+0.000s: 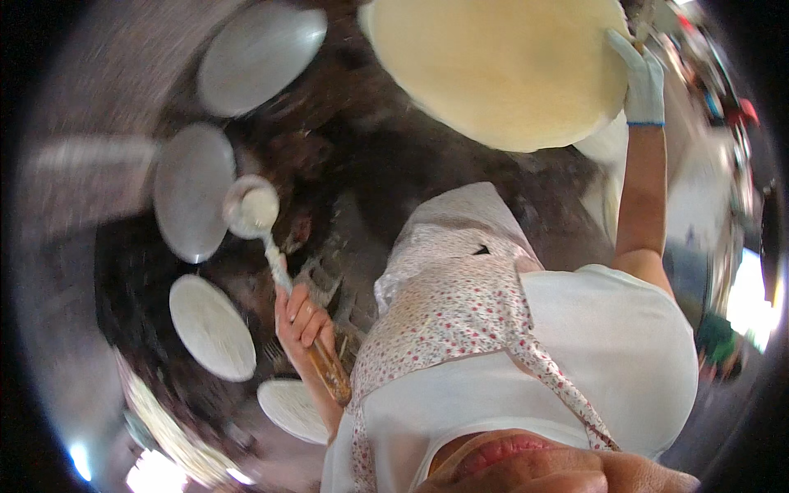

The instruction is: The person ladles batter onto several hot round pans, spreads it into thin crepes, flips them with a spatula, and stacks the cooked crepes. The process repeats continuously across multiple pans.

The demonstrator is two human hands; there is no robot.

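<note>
Ladle (274, 260): clamped in the left hand (304, 318), pale stuff (260, 207) in its bowl, can't make out what.
Disc (501, 70): big, pale, up top, cut off by the edge.
Right hand (645, 82): gloved, at disc's right rim, fingers partly hidden, can't tell if it's gripping.

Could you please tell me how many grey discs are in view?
2: the upper grey disc at top left, and the lower grey disc left of the ladle. Others may be hidden.

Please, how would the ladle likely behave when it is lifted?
The ladle probably feels bowl-heavy, as its pale contents sit beyond the left hand. The wooden-looking handle seems stiff. The open bowl might spill if tilted.
</note>
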